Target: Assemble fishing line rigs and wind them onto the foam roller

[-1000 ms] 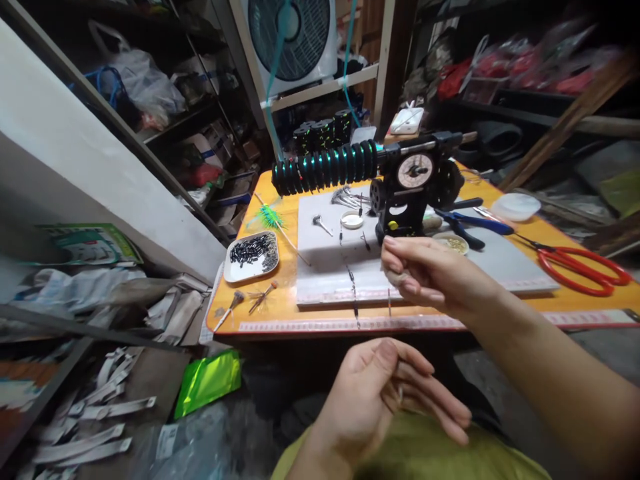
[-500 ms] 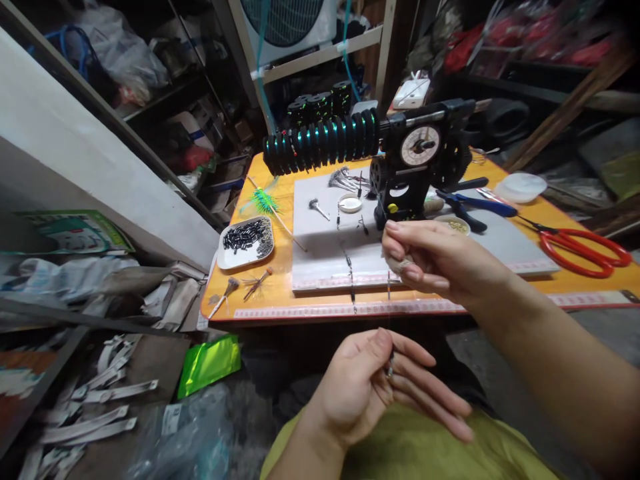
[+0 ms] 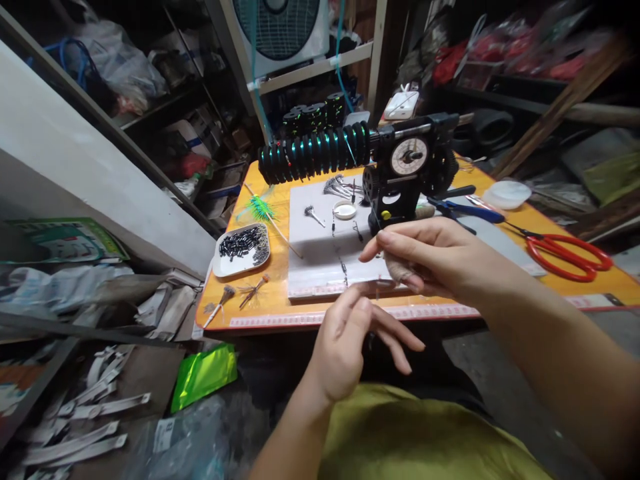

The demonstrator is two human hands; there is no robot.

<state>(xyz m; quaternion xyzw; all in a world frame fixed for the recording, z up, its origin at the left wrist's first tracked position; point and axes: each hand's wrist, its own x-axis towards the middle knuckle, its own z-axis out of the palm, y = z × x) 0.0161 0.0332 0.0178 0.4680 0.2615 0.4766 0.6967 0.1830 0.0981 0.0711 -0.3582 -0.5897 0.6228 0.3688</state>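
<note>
Changes from half a second ago:
- Your left hand (image 3: 350,340) has come up off your lap to the table (image 3: 560,297) edge. It now sits just under your right hand (image 3: 425,257).
- The small metal bit seen in the left palm before no longer shows.
- Left hand: the outer fingers are fanned loose, with thumb and forefinger close together at the top. Whether they pinch anything, you cannot tell from here.
- Right hand: barely moved, hanging over the front edge of the mat (image 3: 320,257). Its fingertips are pressed together in a closed pinch, and whatever is in it is too fine to see.
- A short pin (image 3: 377,288) shows just below the right fingertips, between the two hands. It is unclear whether it hangs or lies on the mat.
- The view has swung slightly, so everything on the table sits a little lower and further left in frame.

Around:
- The black winder (image 3: 400,183) with its dial stands right behind your right hand. Its row of spools (image 3: 315,157) sticks out to the left.
- On the mat are a beaded rig (image 3: 344,268), running front to back just left of your hands, a white cap (image 3: 344,211) and a heap of wire bits (image 3: 340,188).
- Left of the mat are a dish (image 3: 243,247) of black pieces, a green lure (image 3: 260,208) and two small tufts (image 3: 240,293) near the edge.
- Right of the winder lie blue pliers (image 3: 470,212), red scissors (image 3: 570,257) and a white lid (image 3: 507,195).
- A tape (image 3: 280,320) runs along the table's front edge.
- On the floor to the left are a green foil bag (image 3: 205,373) and paper strips (image 3: 85,427).

In the way: your right hand and forearm cover the mat's right front part and the winder's base.
</note>
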